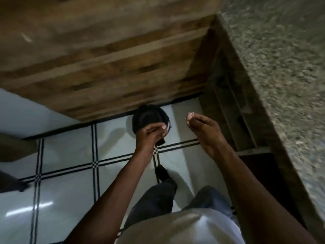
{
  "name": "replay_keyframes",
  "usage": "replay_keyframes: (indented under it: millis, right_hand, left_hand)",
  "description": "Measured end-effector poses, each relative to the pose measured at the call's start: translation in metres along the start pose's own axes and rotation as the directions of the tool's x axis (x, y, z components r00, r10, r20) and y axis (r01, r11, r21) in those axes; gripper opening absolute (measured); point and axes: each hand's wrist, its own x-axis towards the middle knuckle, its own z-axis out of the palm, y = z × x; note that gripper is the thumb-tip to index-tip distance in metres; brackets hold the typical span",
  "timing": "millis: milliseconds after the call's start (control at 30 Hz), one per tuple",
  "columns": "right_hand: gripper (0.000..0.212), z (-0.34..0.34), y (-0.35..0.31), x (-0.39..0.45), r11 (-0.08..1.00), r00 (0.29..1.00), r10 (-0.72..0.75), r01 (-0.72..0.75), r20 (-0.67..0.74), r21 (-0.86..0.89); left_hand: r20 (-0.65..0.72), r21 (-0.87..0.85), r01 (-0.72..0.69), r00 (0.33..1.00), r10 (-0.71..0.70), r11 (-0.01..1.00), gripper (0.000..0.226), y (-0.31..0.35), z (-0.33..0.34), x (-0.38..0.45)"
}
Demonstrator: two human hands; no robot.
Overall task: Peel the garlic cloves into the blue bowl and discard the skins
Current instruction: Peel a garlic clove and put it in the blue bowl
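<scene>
A black bin bag point(146, 117) sits on the tiled floor, half under the edge of a wooden table point(105, 59). My left hand point(151, 136) hovers over the bag's near side with its fingers curled, and it grips what looks like the bag's dark rim. To its right, my right hand point(205, 131) is raised beside the bag and pinches a small pale scrap of garlic skin point(190, 115) between its fingertips. No garlic cloves and no blue bowl are in view.
A speckled stone counter point(281, 67) runs along the right, with dark shelving point(233, 106) beneath it. The white floor point(70, 164) has black grid lines. My legs and one foot point(162, 173) stand below the hands. Another person's leg point(15, 147) is at the left edge.
</scene>
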Motion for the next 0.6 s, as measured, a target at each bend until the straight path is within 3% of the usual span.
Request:
replay_keyframes:
  millis: [300,467,600]
  right_hand:
    - [0.008,0.103,0.053,0.064,0.983,0.991,0.088,-0.070,0.098,-0.172]
    - [0.009,0.135,0.065,0.100,0.963,0.985,0.135,-0.106,0.106,-0.247]
    - [0.023,0.146,0.089,0.136,0.939,0.980,0.188,-0.158,0.070,-0.305]
  left_hand:
    - [-0.238,-0.116,0.029,0.970,-0.056,0.993,0.021,0.017,-0.088,0.058]
    - [-0.283,-0.119,0.034,0.957,-0.066,0.992,0.023,0.020,-0.111,0.084]
    - [-0.296,-0.072,0.090,0.949,-0.107,0.993,0.017,0.009,-0.123,0.118]
